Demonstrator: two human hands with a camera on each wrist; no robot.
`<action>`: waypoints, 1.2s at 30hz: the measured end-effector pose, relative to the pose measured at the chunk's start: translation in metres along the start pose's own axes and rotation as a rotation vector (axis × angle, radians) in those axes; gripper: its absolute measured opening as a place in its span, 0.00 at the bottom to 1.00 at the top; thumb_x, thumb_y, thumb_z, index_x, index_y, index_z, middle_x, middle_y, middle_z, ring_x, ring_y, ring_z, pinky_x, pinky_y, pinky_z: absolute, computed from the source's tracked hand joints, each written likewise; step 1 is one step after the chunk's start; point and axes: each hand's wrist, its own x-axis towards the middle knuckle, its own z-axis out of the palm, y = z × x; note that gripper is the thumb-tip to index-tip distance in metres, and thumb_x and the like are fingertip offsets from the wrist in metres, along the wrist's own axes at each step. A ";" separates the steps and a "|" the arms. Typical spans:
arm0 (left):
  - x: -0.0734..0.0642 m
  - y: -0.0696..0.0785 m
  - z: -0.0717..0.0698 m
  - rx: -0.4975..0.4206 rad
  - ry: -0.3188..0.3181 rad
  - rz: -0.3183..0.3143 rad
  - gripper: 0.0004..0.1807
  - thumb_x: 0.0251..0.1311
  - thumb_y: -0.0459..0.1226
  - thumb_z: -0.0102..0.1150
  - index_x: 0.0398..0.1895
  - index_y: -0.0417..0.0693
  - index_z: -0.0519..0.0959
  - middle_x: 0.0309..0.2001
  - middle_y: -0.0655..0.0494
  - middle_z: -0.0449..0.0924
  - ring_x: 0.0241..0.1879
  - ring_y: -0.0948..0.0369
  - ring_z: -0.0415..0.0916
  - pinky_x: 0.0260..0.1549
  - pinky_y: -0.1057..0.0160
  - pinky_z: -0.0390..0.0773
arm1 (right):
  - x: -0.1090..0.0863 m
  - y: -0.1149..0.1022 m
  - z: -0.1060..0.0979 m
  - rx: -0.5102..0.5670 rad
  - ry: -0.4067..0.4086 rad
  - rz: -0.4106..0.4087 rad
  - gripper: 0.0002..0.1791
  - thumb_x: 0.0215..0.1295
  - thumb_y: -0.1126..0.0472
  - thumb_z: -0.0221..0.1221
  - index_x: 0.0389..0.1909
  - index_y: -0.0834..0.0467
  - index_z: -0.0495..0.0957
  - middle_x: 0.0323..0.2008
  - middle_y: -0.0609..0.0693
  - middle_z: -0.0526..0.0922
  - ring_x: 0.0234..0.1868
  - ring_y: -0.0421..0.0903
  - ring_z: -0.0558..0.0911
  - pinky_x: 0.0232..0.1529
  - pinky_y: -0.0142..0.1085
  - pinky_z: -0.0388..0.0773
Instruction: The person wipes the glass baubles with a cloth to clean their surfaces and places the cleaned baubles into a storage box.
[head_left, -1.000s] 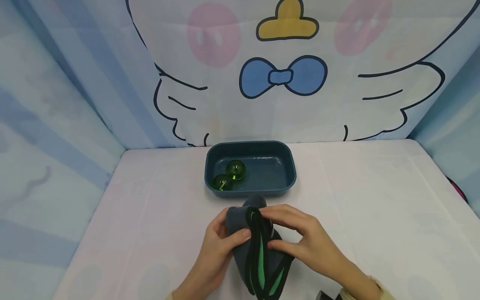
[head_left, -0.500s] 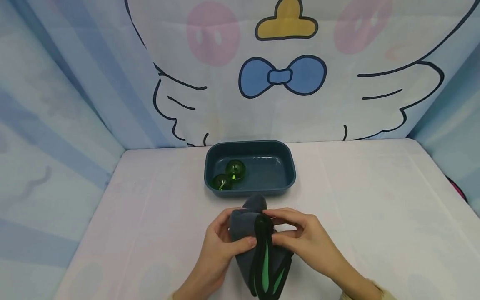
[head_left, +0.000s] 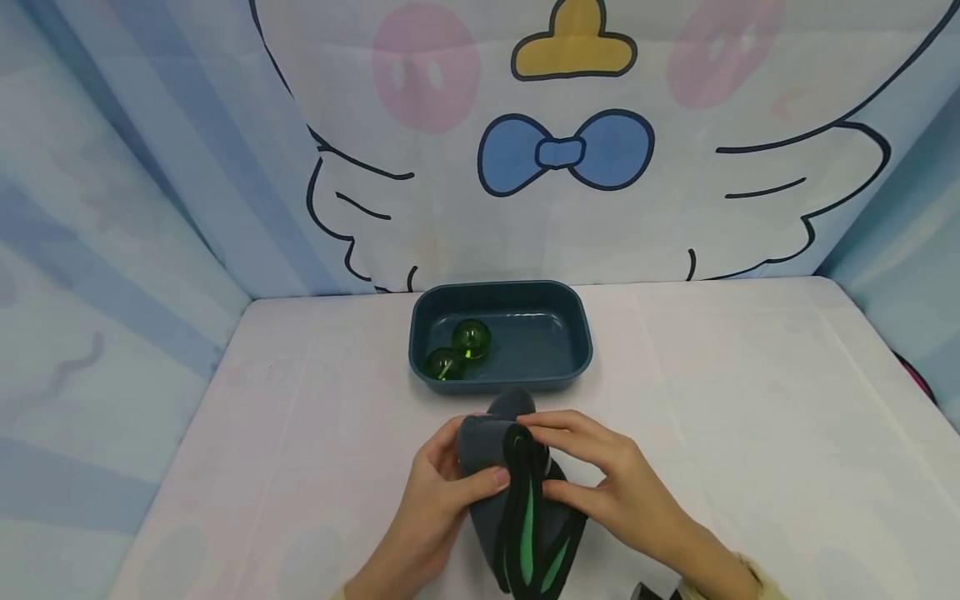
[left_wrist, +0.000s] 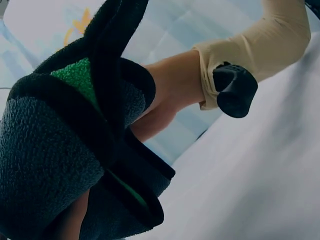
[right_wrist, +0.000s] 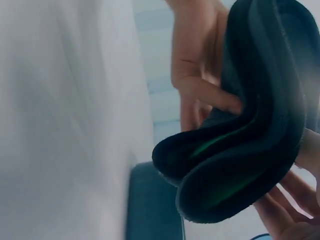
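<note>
A folded terry cloth (head_left: 483, 442), dark grey-blue with black edging and green inner faces, is held between both hands near the front of the table. My left hand (head_left: 438, 492) grips its left side, thumb pressed on the front fold. From the right, my right hand (head_left: 618, 471) pinches the cloth, thumb below and fingertips at the upper edge. Layered folds of the cloth (right_wrist: 270, 100) fill much of the right wrist view, with the left hand (right_wrist: 195, 65) beyond. In the left wrist view the cloth (left_wrist: 45, 150) covers most of the left hand's fingers.
Behind the hands stands a dark teal rectangular tray (head_left: 536, 386) holding two transparent green balls (head_left: 471, 338) (head_left: 445, 364) at its left. A pale cloth covers the table (head_left: 750, 400). Printed curtains (head_left: 465, 225) rise at the back and sides.
The cloth's front fold has shifted slightly right along with my left thumb. My right fingers drew together half a second ago and now reach farther over the cloth's upper edge.
</note>
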 end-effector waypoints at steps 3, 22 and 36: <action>0.000 0.000 -0.001 0.014 -0.017 0.014 0.32 0.47 0.28 0.73 0.58 0.41 0.73 0.54 0.49 0.77 0.53 0.55 0.73 0.51 0.60 0.79 | 0.000 -0.001 0.001 0.001 0.014 -0.025 0.33 0.53 0.73 0.69 0.63 0.60 0.76 0.60 0.54 0.78 0.63 0.42 0.77 0.60 0.29 0.74; 0.000 0.004 0.000 0.010 0.001 0.016 0.29 0.50 0.29 0.70 0.58 0.42 0.73 0.53 0.50 0.79 0.54 0.55 0.74 0.51 0.60 0.79 | 0.000 -0.006 0.002 -0.010 0.006 0.195 0.36 0.55 0.63 0.72 0.67 0.51 0.72 0.61 0.48 0.77 0.60 0.38 0.77 0.53 0.37 0.82; 0.001 0.001 0.002 0.011 -0.011 -0.002 0.28 0.50 0.29 0.71 0.57 0.42 0.74 0.53 0.50 0.79 0.53 0.56 0.74 0.49 0.60 0.80 | -0.001 -0.001 0.005 0.109 0.090 0.140 0.30 0.54 0.72 0.69 0.60 0.60 0.77 0.54 0.54 0.81 0.54 0.38 0.81 0.45 0.35 0.84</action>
